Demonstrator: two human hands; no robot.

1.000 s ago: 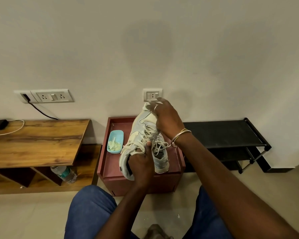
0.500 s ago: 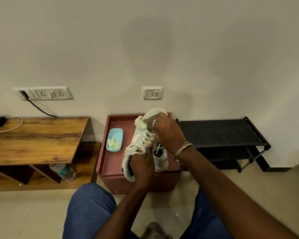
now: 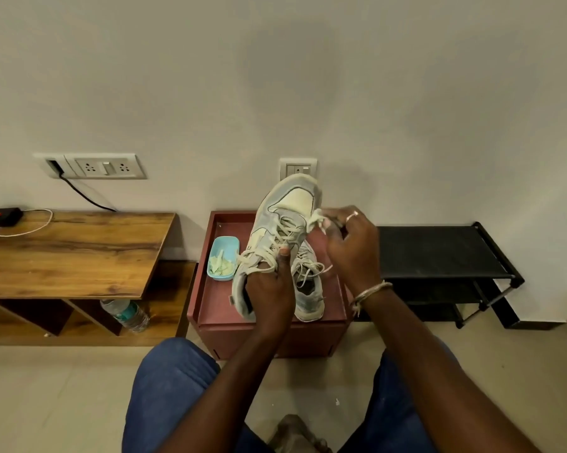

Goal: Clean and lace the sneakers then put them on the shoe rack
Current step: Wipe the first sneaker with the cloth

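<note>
Since half a second ago, your right hand (image 3: 351,246) has slid off the toe to the right flank of the sneaker (image 3: 285,223), baring the toe cap. Your left hand (image 3: 269,289) grips the raised sneaker at the heel, thumb on the laces. Its long axis runs away from you, toe up toward the wall. Your right hand, nearer the toe, pinches a pale wipe (image 3: 316,220) against its right edge. The second sneaker (image 3: 308,295) lies on the red worktop (image 3: 210,289) beneath, and the shoe rack (image 3: 439,253) stands to the right.

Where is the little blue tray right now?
In the head view, the blue tray sits on the left part of the maroon box, just left of the sneaker that the left hand holds.
</note>
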